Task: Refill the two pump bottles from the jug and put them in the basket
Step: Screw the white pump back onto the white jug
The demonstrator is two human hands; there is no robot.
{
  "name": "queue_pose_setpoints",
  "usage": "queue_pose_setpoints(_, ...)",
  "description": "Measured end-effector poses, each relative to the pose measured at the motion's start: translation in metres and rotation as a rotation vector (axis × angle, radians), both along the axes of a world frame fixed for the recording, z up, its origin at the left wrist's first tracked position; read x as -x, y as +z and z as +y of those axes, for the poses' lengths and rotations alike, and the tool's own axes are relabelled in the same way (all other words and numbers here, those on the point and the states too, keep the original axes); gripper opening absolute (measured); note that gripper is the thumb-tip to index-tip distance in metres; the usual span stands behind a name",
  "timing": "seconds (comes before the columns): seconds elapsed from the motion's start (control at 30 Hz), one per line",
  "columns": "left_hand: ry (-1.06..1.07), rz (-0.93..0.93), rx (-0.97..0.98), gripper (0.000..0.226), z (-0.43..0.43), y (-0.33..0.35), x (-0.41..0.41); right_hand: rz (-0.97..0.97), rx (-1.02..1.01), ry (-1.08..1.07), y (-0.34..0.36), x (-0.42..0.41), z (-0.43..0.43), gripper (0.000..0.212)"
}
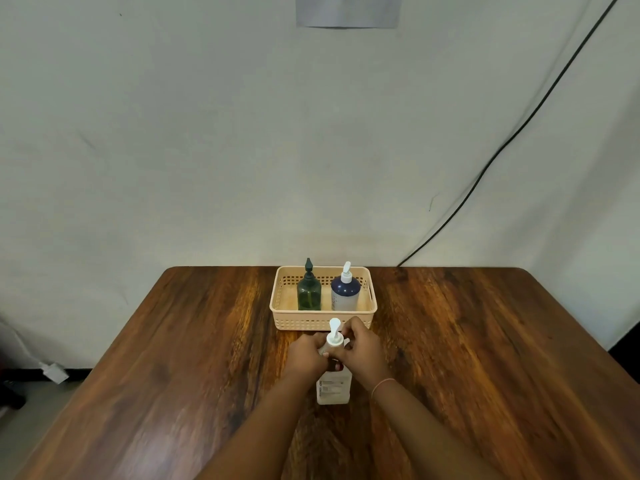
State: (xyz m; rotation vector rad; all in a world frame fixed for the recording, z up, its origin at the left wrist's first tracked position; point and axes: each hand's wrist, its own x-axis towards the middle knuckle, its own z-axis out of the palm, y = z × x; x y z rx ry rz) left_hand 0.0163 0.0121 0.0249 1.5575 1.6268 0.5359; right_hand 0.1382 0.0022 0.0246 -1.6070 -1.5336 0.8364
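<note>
Both hands, left hand [306, 353] & right hand [360, 348], grip the white plastic pump-top jug [333, 389] near the pump, prob. unscrewing it; next: lift 1 of 2 bottles from the peach lattice basket [322, 322].

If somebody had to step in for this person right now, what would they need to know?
Left hand: wrapped around the neck of the white jug, steadying it.
Right hand: on the jug's white pump top, at its collar.
The jug stands upright on the wooden table, just in front of the basket.
The green pump bottle and the blue pump bottle both stand upright in the basket, pumps on.
Whether they have been refilled cannot be told. Left: check that, then finish with the jug.
</note>
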Motion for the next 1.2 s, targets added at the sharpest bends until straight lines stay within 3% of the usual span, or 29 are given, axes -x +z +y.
queue_pose_setpoints(0.13, -0.004, -0.003, -0.003, 0.05, 0.001, -0.002, 0.0, -0.022, 0.078, 0.099, 0.0, -0.006, 0.004, 0.053)
queue_pose_setpoints(0.27, -0.022, 0.034, -0.014, 0.056, 0.002, -0.001, 0.0, -0.033, 0.072, 0.0, 0.0, -0.006, 0.002, 0.026)
queue_pose_setpoints(0.4, -0.008, 0.028, -0.027, 0.054, 0.001, -0.002, 0.0, -0.031, 0.084, 0.069, 0.0, -0.009, 0.005, 0.041)
queue_pose_setpoints(0.5, -0.009, 0.021, -0.014, 0.054, 0.002, -0.003, 0.0, -0.047, 0.082, 0.022, 0.0, -0.01, 0.003, 0.025)
queue_pose_setpoints(0.6, 0.0, 0.025, -0.022, 0.051, 0.001, -0.002, 0.0, -0.045, 0.076, -0.04, -0.004, -0.009, 0.001, 0.032)
queue_pose_setpoints(0.77, -0.014, 0.054, -0.039, 0.059, 0.0, 0.001, -0.001, -0.056, 0.041, 0.065, -0.004, -0.001, 0.004, 0.044)
queue_pose_setpoints(1.0, -0.004, 0.021, -0.035, 0.047, 0.001, -0.002, 0.0, -0.013, -0.002, 0.007, -0.002, 0.001, 0.003, 0.029)
queue_pose_setpoints(1.1, -0.011, 0.02, -0.04, 0.048, -0.001, -0.003, 0.0, 0.055, 0.011, -0.038, -0.006, 0.0, -0.002, 0.037)
queue_pose_setpoints(1.2, -0.023, 0.028, -0.053, 0.06, -0.004, -0.002, 0.004, 0.029, 0.059, -0.15, -0.013, 0.002, -0.012, 0.062)
